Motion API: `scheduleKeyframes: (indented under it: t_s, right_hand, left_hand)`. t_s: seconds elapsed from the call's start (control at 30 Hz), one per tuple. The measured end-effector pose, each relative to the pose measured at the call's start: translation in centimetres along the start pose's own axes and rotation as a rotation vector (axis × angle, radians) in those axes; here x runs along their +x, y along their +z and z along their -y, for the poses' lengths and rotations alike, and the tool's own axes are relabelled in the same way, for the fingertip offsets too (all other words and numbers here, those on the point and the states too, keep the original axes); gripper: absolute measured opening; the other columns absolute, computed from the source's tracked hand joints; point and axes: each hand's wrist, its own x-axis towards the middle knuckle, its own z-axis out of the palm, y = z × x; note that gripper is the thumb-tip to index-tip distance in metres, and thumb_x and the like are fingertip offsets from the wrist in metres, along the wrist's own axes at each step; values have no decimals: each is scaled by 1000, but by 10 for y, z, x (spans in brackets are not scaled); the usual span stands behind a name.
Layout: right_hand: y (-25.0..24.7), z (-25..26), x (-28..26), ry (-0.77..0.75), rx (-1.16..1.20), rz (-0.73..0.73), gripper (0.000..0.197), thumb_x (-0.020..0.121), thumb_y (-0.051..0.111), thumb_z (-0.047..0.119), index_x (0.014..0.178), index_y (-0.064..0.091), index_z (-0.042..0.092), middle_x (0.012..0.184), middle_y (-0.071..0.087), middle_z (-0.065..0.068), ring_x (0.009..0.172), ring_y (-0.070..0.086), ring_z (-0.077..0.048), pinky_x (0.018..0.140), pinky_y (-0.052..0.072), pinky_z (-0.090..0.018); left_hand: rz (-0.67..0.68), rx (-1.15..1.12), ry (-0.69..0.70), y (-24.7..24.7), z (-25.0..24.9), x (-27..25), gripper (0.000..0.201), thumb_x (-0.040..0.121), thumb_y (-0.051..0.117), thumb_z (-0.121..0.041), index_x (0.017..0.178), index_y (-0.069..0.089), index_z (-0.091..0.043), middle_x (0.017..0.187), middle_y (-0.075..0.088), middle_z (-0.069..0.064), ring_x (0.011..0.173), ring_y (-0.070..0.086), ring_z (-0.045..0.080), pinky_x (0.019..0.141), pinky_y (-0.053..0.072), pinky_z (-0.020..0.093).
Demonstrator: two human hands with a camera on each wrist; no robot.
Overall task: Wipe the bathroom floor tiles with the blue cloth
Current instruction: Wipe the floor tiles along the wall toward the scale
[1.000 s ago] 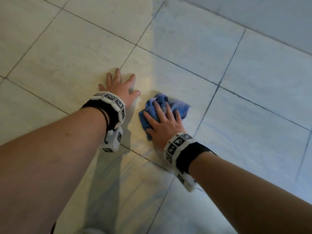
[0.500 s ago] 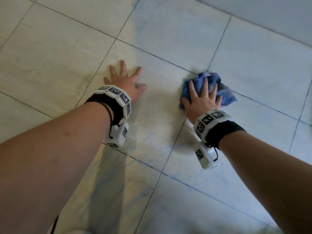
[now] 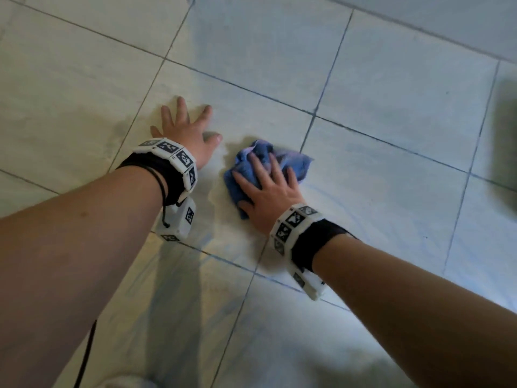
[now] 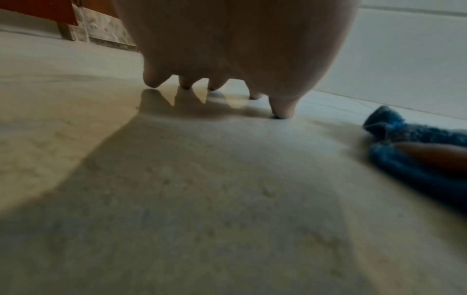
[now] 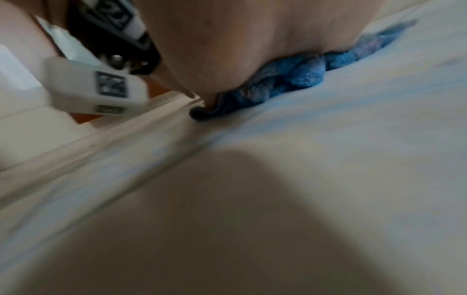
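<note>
Both hands are resting flat-fingered on the floor tiles (image 3: pixel 391 88): left hand (image 3: pixel 186 133) bracing, right hand (image 3: pixel 268 189) pressing the bunched blue cloth (image 3: pixel 293 161), which may be slipping out on wet tile.

A reddish-brown wooden panel (image 4: pixel 38 10) fills the upper left corner of the left wrist view, with a strip of grey mottled stone (image 4: pixel 106 30) just beside it along its base. In the head view a dark green blurred shape (image 3: pixel 506 141), too smeared to identify, sits at the right edge. A thin black cord (image 3: pixel 84 357) hangs at the bottom left, near a patch of pale fabric (image 3: pixel 123 383). The right wrist view shows a pale raised ledge (image 5: pixel 76 149) running diagonally, with an orange-brown strip (image 5: pixel 161 89) behind it.
</note>
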Motion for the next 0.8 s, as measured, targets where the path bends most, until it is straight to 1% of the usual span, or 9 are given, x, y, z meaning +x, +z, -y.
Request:
scheduleKeyframes:
  t_s: [0.07,0.17,0.27,0.33,0.37,0.53,0.63,0.7,0.8]
  right_hand:
    - [-9,-33,3,100,26,-32,62,99,35,53,154,11,41,164,-6,-1,150,-5,-34,116,5,-57]
    - [-25,-88,6,328,112,-43,61,100,33,53,154,10,41,164,-10,0,149,-8,-33,118,3,-55]
    - [-28,-104,7,437,158,-33,62,100,31,54,154,5,41,163,-14,1,149,-11,-34,118,0,-56]
    - [-23,-89,4,422,147,-53,63,100,31,54,155,4,39,163,-15,-1,148,-11,-36,118,1,-58]
    - [-18,-78,1,385,137,-48,64,99,31,54,155,3,39,163,-15,-2,148,-11,-37,117,1,-58]
    - [9,-21,-28,127,50,-15,68,97,38,55,155,6,38,163,-13,-6,148,-12,-40,115,-1,-61]
    - [13,-20,-31,75,24,13,67,98,35,56,155,4,40,164,-12,-2,149,-11,-36,115,-1,-59]
    - [9,-39,-28,94,13,5,63,99,32,56,154,4,42,164,-11,1,149,-10,-34,116,1,-58]
    - [-3,-89,-21,279,61,-58,60,100,34,52,154,12,41,164,-6,-2,149,-6,-34,116,7,-56]
  left_hand:
    - [-2,-2,13,1,-2,-1,64,101,38,-54,156,10,-42,165,-17,3,151,-12,36,119,3,60]
    - [5,-3,40,2,-6,-4,62,101,38,-51,156,11,-41,166,-16,3,151,-13,36,119,2,60]
    - [6,9,56,5,-14,-6,62,102,37,-49,157,10,-40,165,-17,3,151,-13,36,119,4,60]
    - [-1,21,67,7,-19,-6,61,103,36,-48,157,9,-41,165,-17,3,151,-13,36,119,6,60]
    - [-3,23,72,8,-22,-7,61,103,36,-48,157,9,-41,165,-17,3,151,-13,36,119,6,61]
    - [-18,41,96,10,-35,-10,59,104,36,-47,157,10,-40,166,-17,2,151,-12,34,119,8,61]
    - [-15,44,114,11,-40,-12,59,104,37,-46,157,11,-41,166,-16,2,152,-12,33,119,7,62]
    - [-8,46,131,12,-41,-13,60,103,39,-46,157,12,-41,166,-16,2,152,-13,32,119,6,62]
    - [14,41,136,13,-39,-15,61,103,40,-47,156,11,-42,165,-18,1,151,-15,32,119,4,61]
